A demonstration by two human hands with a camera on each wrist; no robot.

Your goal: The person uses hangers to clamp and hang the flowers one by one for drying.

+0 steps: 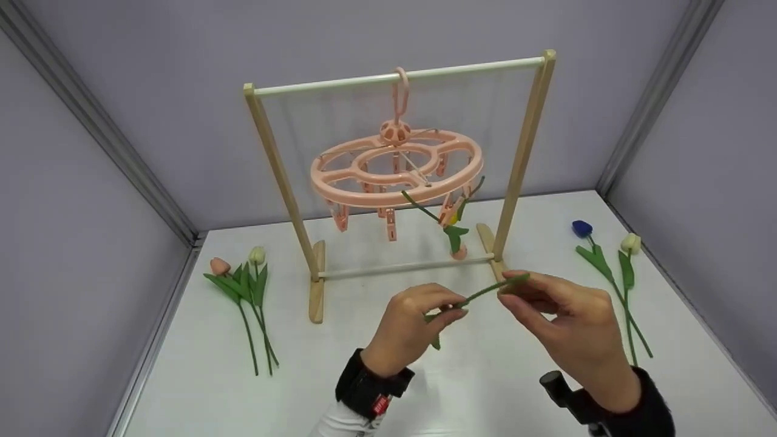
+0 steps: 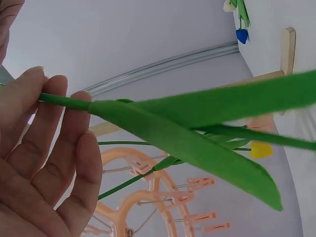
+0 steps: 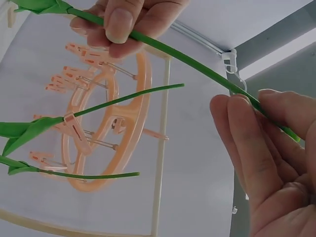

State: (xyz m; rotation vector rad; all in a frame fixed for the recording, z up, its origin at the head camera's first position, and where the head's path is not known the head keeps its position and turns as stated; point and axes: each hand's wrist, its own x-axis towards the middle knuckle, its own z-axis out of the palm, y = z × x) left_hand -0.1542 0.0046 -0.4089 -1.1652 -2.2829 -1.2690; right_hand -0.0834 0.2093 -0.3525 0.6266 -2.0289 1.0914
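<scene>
Between both hands runs the green stem [image 1: 488, 292] of an artificial tulip, tilted slightly, its tip toward the right. My left hand [image 1: 413, 328] pinches it near the leaves [image 2: 187, 136]; its bloom is not visible. The thumb and fingers of my right hand [image 1: 573, 334] pinch the stem close to its free end. Beyond the hands, a pink round clip hanger [image 1: 352, 197] hangs from a white rod [image 1: 467, 67]. At its right side, clips hold a yellow tulip [image 2: 260, 149] and a pink tulip [image 1: 459, 252], blooms downward.
A pink-orange tulip [image 1: 220, 266] and a white tulip [image 1: 257, 255] lie at the left. On the right lie a blue tulip [image 1: 581, 229] and another white tulip [image 1: 631, 243]. Wooden posts [image 1: 525, 152] support the rod, and grey walls surround the white table [image 1: 194, 400].
</scene>
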